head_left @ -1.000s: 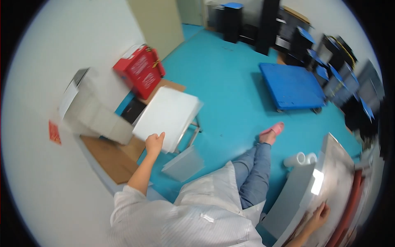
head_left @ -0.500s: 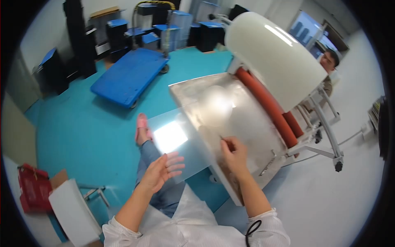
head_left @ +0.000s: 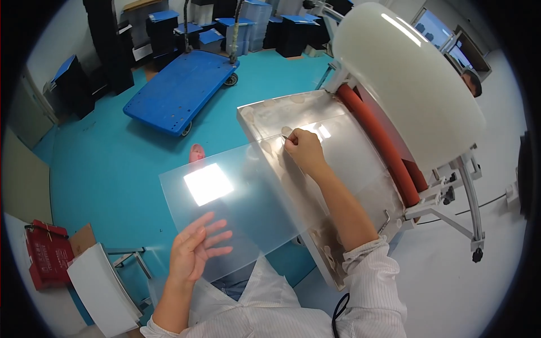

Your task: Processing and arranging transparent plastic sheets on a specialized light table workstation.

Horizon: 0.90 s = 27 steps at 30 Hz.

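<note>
A clear plastic sheet [head_left: 253, 203] lies partly on the metal tray [head_left: 273, 110] of a roller machine and juts out past the tray's left edge. My left hand [head_left: 194, 248] is open at the sheet's left edge, palm up and fingers spread; whether it touches the sheet I cannot tell. Over the tray, my right hand [head_left: 307, 149] is closed in a pinch on a small, thin dark piece [head_left: 286, 137] that pokes out at the fingertips. Its exact kind is too small to make out.
Red rollers [head_left: 372, 135] and a big white roll [head_left: 406, 84] stand beyond the tray. A blue platform cart [head_left: 183, 93] sits ahead on the left. At lower left are a red bag [head_left: 51, 253] and a white-topped stand [head_left: 104, 287]. A person's head [head_left: 472, 83] shows at far right.
My right hand has moved farther away over the tray, still pinched. The sheet now juts out farther left. My left hand has shifted left and nearer, staying open.
</note>
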Each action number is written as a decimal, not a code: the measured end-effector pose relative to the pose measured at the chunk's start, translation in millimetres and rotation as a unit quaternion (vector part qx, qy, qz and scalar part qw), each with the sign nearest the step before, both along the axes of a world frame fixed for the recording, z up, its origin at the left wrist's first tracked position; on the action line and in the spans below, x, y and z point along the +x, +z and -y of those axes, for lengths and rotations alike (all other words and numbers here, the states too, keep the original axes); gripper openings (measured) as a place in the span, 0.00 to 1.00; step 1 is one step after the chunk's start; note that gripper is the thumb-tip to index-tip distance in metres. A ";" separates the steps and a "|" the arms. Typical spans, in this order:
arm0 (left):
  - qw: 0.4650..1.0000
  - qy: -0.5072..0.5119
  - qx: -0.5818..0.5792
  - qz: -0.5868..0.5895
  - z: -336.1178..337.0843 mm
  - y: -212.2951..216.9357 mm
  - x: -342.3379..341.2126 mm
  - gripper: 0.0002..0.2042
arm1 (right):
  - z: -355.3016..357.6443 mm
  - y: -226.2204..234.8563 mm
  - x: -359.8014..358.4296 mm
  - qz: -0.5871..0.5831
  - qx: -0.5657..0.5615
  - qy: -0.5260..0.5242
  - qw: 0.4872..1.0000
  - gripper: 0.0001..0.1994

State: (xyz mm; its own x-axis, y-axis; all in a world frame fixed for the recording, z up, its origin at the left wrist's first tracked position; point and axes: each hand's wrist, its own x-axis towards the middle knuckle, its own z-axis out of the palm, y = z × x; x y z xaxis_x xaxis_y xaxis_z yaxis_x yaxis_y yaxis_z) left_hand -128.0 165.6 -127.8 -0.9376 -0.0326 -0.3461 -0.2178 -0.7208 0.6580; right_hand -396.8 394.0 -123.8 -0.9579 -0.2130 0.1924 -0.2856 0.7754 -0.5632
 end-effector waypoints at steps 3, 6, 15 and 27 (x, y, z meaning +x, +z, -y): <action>0.998 0.039 -0.031 0.026 10.5 13.0 11.8 0.24 | 18.7 0.2 0.8 0.014 0.051 0.032 0.998 0.07; 0.996 0.060 -0.062 0.035 22.4 26.1 20.0 0.23 | 35.9 6.7 8.2 -0.008 0.068 0.053 0.996 0.07; 0.991 0.034 -0.132 -0.001 40.8 62.3 29.8 0.23 | 68.8 15.1 17.3 0.010 0.104 0.062 0.993 0.05; 0.992 0.036 -0.119 -0.002 39.3 71.9 33.7 0.22 | -21.6 44.3 165.2 0.070 0.146 0.072 0.984 0.04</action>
